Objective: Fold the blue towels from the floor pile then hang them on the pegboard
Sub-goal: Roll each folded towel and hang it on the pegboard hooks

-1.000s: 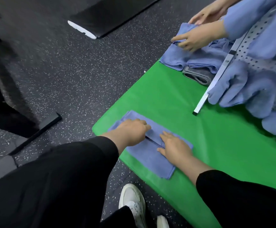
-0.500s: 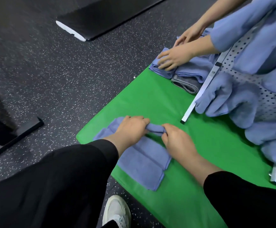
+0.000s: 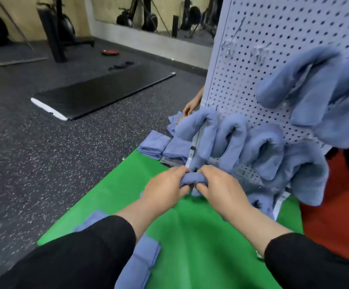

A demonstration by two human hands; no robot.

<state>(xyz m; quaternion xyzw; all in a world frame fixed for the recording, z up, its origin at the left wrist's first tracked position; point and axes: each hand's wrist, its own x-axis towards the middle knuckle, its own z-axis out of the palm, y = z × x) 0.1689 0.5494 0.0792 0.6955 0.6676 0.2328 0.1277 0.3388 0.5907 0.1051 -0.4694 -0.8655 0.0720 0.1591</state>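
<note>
Both my hands hold one folded blue towel [image 3: 193,177] up off the green mat [image 3: 182,243], close to the foot of the white pegboard [image 3: 273,49]. My left hand [image 3: 165,188] grips its left end and my right hand [image 3: 217,187] grips its right end; the towel's long tail hangs down under my left arm [image 3: 140,265]. Several blue towels [image 3: 259,151] hang on the pegboard's hooks. A pile of folded blue towels [image 3: 161,146] lies at the mat's far edge.
Another person's hand [image 3: 191,105] reaches around the pegboard's left side above the pile. A red thing [image 3: 336,222] sits at right. A black mat [image 3: 98,92] lies on the speckled floor, with gym equipment [image 3: 59,28] behind.
My hands pinched the folded towel at its middle, lifted it off the mat and carried it toward the pegboard. My head tilted up, bringing the board into view.
</note>
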